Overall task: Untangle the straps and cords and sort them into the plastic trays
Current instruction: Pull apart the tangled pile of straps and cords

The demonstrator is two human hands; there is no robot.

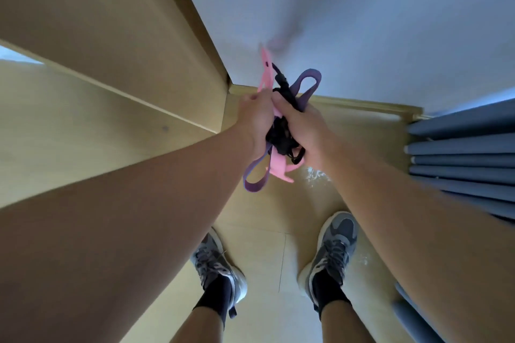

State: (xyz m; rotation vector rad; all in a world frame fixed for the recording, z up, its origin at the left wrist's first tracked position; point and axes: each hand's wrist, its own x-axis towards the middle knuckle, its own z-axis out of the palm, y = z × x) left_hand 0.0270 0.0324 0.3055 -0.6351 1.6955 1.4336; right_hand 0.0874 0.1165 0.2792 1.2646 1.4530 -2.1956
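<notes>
Left hand and right hand are at frame centre. Fingers of both are curled tight round one tangled bundle of straps and cords, knuckles almost touching. The bundle is clamped between the two hands and held in the air above the floor.

Bundle parts:
- Black woven cord: bunched into a dense lump, with a hard-looking black fitting poking up above the fists.
- Pink flat strap: matte, rises out of the left hand's grip, tip blurred. More pink hangs out underneath.
- Purple flat strap: one smooth loop above the right hand, a second loop dangling below the left wrist.

Surroundings:
- Light wood-grain floor, glossy, glare spots right of centre.
- Two grey mesh lace-up sneakers with black socks, lower frame.
- Smooth tan wooden panels fill the upper left.
- Plain white wall, upper right.
- Blue pleated curtain, soft rounded folds, right edge.
</notes>
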